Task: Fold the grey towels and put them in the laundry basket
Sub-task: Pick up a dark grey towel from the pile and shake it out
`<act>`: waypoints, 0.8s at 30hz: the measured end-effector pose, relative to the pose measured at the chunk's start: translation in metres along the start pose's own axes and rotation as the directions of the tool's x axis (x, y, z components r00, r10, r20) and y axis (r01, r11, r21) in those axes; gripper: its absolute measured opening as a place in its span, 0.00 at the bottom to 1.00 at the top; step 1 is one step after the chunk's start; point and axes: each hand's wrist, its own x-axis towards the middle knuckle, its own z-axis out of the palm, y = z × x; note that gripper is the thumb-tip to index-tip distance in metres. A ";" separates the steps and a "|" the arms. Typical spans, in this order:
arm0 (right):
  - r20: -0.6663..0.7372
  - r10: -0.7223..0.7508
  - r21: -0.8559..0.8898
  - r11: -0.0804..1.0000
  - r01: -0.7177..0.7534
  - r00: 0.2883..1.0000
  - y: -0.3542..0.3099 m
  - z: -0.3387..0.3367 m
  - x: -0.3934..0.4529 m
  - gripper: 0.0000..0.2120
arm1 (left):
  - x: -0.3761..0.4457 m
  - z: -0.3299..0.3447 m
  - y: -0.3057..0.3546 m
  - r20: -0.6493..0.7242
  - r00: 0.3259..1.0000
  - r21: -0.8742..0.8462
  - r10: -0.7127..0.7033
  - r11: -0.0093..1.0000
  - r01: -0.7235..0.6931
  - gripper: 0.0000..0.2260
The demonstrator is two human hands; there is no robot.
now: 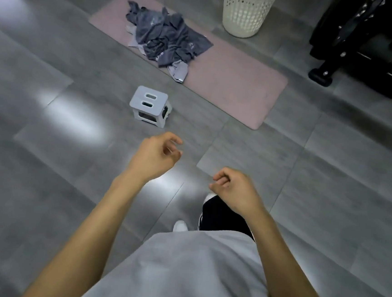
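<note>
left hand, right hand, loosely curled, empty

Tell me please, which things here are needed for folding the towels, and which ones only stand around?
Needed for the job:
- grey towels, in a crumpled heap on the pink mat
- white laundry basket, beyond the mat
- left hand and right hand, both holding nothing

Only standing around:
- small grey stool on the floor
- black dumbbell rack
</note>
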 end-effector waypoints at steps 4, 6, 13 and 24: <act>0.017 -0.030 0.025 0.999 0.030 0.999 -0.035 -0.030 0.105 0.04 | 0.089 -0.014 0.004 -0.012 0.999 0.048 -0.042 0.998 0.043 0.06; 0.034 -0.046 0.034 0.998 0.045 0.998 -0.056 -0.048 0.161 0.05 | 0.133 -0.026 0.010 -0.033 0.997 0.033 -0.066 0.997 0.067 0.06; 0.069 -0.124 0.000 0.992 0.124 0.990 -0.148 -0.112 0.319 0.05 | 0.265 -0.088 0.040 -0.122 0.981 -0.047 -0.151 0.988 0.146 0.11; 0.081 -0.104 -0.135 0.984 0.114 0.991 -0.272 -0.146 0.502 0.03 | 0.467 -0.173 0.026 -0.072 0.975 -0.156 -0.212 0.967 0.199 0.05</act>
